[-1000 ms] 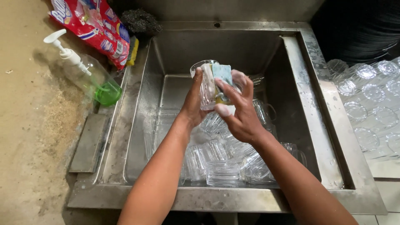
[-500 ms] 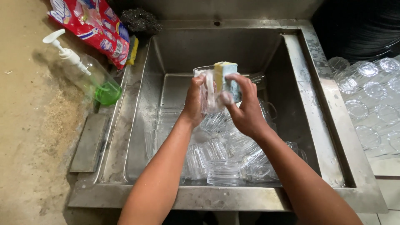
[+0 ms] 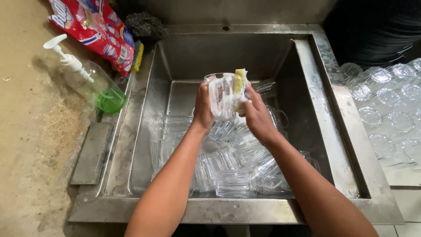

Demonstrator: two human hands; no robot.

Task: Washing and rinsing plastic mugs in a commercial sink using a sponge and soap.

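My left hand (image 3: 203,109) grips a soapy clear glass mug (image 3: 221,96) and holds it up over the steel sink (image 3: 324,131). My right hand (image 3: 256,115) presses a yellow sponge (image 3: 239,82) against the mug's right side and rim. Foam covers the mug's outside. Below both hands, several more clear glass mugs (image 3: 228,171) lie piled in the sink basin.
A pump bottle (image 3: 94,85) with green liquid stands on the left counter, beside a red packet (image 3: 94,30) and a dark steel scourer (image 3: 144,26). Several upturned glasses (image 3: 386,109) sit on the drainer at right.
The mug has been turned in my left hand and the sponge has shifted from the mug's front up to its right rim. Both hands stay over the sink.
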